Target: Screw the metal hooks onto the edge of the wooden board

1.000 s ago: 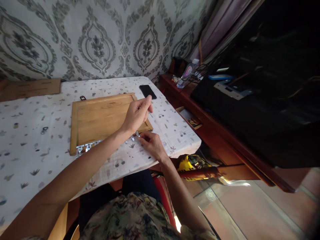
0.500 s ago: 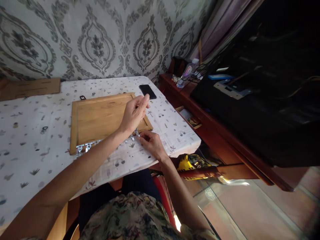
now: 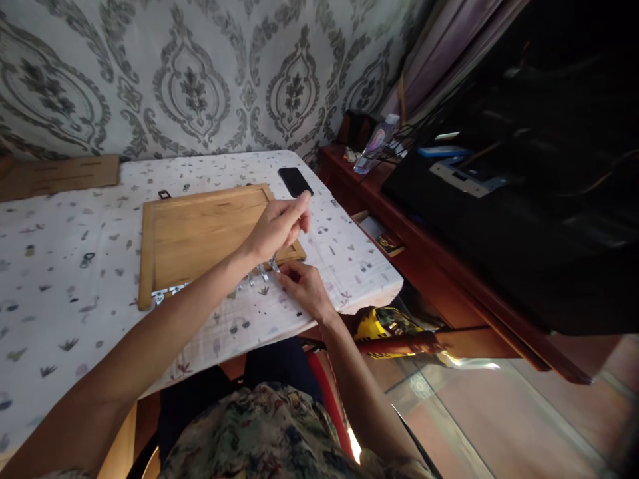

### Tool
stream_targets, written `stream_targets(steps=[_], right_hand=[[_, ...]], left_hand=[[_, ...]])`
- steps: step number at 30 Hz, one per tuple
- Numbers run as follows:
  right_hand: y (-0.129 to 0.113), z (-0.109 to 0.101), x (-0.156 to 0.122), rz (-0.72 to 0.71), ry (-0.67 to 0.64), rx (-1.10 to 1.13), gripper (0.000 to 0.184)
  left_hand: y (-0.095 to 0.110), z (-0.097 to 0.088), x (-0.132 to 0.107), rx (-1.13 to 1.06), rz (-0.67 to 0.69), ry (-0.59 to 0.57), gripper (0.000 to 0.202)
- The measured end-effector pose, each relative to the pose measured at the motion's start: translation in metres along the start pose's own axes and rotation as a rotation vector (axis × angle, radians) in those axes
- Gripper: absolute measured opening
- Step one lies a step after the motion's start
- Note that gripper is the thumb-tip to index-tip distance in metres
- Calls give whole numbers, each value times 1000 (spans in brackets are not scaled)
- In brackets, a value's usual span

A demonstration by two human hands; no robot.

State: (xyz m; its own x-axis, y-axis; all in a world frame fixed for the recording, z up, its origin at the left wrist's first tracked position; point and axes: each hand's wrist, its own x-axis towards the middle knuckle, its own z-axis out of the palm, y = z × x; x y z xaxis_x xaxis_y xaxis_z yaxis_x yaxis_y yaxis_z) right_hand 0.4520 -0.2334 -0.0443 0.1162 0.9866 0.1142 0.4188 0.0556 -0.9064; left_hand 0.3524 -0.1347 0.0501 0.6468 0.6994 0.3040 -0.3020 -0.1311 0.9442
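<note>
A framed wooden board (image 3: pixel 210 226) lies flat on the table, and a shiny metal strip with several hooks (image 3: pixel 167 291) runs along its near edge. My left forearm hides the middle of that strip. Over the board's right part, my left hand (image 3: pixel 279 227) is raised and closed, thumb pointing up and right; whatever its fingers may hold is hidden. At the near right corner, my right hand (image 3: pixel 305 286) rests by the cloth, its thumb and fingertips pinched at the strip's last hook.
A black phone (image 3: pixel 295 181) lies behind the board on the patterned white tablecloth (image 3: pixel 90 246). Flat cardboard (image 3: pixel 74 176) sits at the back left. To the right stands a dark red cabinet (image 3: pixel 424 246) with a clear bottle (image 3: pixel 375 145) and an open drawer.
My left hand has shifted slightly right and down, and its forearm covers more of the metal strip. My right hand stays in place at the strip's end.
</note>
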Motion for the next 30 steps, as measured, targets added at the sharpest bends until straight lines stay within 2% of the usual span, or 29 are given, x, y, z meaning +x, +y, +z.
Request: stream_targets(steps=[3,6,8,12,14,22,28,30], right_hand=[[1,-1,0,5,1,-3,20],[1,-1,1,7,0,-7,21],[2,-1,1,7,1,-9,20],[3,1,2,-1,7,-11,17],[3,2,2,-5,11,-9,16],[0,0,1,3,-7,4,17],[-2,-1,1,4,5,-1,19],[-2,-1,1,1,7,-3,19]], left_hand=[[4,-5,3,-32,-62,-77,69],[3,-7,2,-23,-66,-93,68],[1,-5,-2,18,-33,-26,66],[-3,4,-14,119,129,197,55],[-3,7,-19,131,165,222,52],[-7,2,-6,46,83,86,62],[-4,-10,1,-46,-25,-97,62],[-3,-11,0,-39,-25,-120,62]])
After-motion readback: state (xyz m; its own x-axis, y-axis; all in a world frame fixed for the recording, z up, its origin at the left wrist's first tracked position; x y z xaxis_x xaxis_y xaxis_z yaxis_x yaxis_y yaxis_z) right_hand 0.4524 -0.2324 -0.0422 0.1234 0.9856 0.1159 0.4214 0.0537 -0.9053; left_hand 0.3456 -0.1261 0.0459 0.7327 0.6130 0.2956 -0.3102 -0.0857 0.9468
